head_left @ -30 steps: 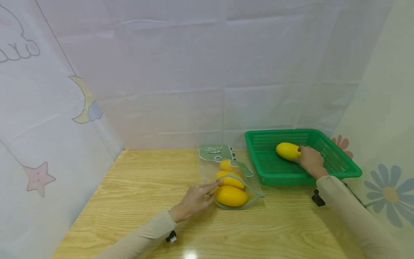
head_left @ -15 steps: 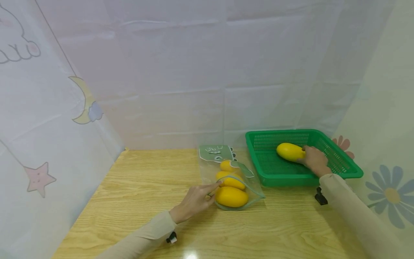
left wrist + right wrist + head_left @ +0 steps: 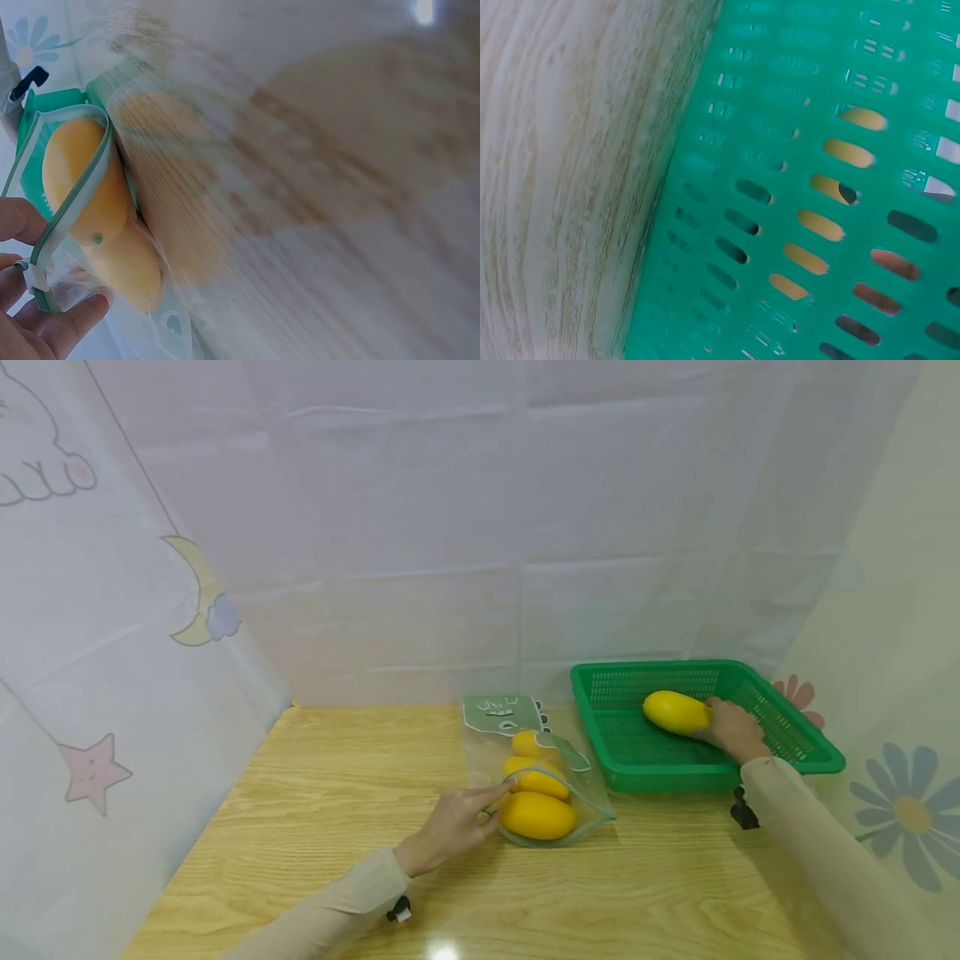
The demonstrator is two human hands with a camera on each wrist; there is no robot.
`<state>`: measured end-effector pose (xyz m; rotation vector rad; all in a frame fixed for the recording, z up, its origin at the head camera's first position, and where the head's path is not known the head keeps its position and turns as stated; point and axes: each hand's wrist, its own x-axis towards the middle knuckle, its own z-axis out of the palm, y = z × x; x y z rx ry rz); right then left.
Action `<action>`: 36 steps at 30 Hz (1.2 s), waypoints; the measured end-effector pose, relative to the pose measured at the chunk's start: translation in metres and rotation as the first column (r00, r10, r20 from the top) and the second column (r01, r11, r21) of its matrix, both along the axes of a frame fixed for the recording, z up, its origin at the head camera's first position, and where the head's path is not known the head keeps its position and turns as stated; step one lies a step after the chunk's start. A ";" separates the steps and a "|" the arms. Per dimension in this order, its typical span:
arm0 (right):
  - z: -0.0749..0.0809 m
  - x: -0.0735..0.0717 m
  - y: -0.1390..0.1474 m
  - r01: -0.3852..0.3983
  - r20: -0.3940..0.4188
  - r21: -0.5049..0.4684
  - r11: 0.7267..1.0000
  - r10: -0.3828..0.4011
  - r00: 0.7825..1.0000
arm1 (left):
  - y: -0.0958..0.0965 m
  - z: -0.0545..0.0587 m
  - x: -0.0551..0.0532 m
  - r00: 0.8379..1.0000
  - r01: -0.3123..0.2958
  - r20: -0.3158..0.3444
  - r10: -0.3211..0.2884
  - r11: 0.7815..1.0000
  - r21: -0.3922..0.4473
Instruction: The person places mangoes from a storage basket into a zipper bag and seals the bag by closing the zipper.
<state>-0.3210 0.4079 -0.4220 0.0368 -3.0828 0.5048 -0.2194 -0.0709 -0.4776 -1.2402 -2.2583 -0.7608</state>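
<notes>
1. While the right hand (image 3: 737, 729) has slid slightly toward the near end of the yellow fruit (image 3: 675, 712), that fruit still lies within its grip's reach in the green basket (image 3: 660, 779), unlifted.
2. Its fingers curl round that end, forearm crossing the rim.
3. The left hand (image 3: 453, 822) pinches the clear bag (image 3: 570, 753); three bagged fruits (image 3: 537, 816) lie just beside its fingertips.

Grn rect. perf. plastic basket (image 3: 720, 774): uniform col.
Clear plastic zip bag (image 3: 502, 714): grn cartoon print, wht outlines.
Oblong yel. fruit (image 3: 673, 712), in basket: bright, even.
3 oblong yel.-orange fruits (image 3: 537, 816), in bag: deeper tone.
Wood tabletop (image 3: 360, 768): lt. yel.-brn., grained.
Beige cloth sleeves (image 3: 337, 906): plain.
Whitish wall sheet (image 3: 142, 685): pink star (image 3: 95, 768), yel. crescent moon (image 3: 203, 582), blue cloud (image 3: 223, 617).
Pale yel.-grn wall sheet (image 3: 900, 660): blue flower (image 3: 912, 814), orange-yel. ctr.
</notes>
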 end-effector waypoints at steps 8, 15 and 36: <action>0.001 -0.004 0.002 0.016 0.069 -0.012 1.000 -0.015 0.997 | 0.000 0.003 0.001 1.000 -0.010 -0.005 0.010 1.000 -0.007; -0.001 -0.003 0.001 -0.012 0.047 -0.022 1.000 0.013 0.999 | 0.000 0.004 0.001 1.000 -0.017 0.003 0.017 1.000 -0.013; -0.013 -0.006 0.005 -0.034 0.009 0.000 0.999 0.034 0.999 | 0.000 0.002 0.001 1.000 -0.008 0.009 0.008 1.000 -0.008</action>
